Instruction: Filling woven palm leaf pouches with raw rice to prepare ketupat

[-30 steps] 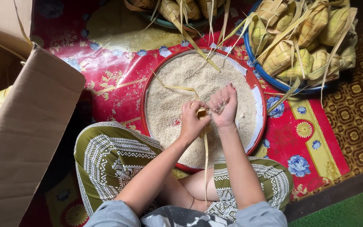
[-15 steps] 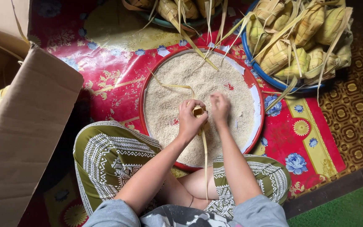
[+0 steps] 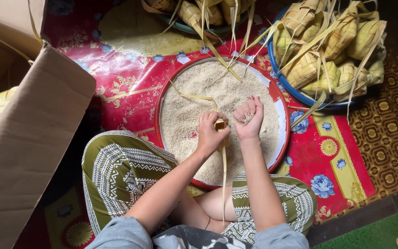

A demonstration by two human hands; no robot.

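Observation:
A round red tray (image 3: 279, 152) full of raw rice (image 3: 208, 87) lies on the floor in front of my crossed legs. My left hand (image 3: 209, 133) holds a small woven palm-leaf pouch (image 3: 220, 125) over the rice, its long leaf strips hanging down towards my lap. My right hand (image 3: 248, 119) is cupped around a handful of rice grains, right beside the pouch's top.
A blue basin (image 3: 295, 94) at the upper right is heaped with woven leaf pouches (image 3: 332, 50). Another bowl of pouches (image 3: 199, 14) sits at the top. An open cardboard box (image 3: 28, 133) stands at the left, on a red flowered mat (image 3: 130, 83).
My right hand has closed into a cup with rice and moved up next to the pouch. My left hand has kept hold of the pouch over the tray.

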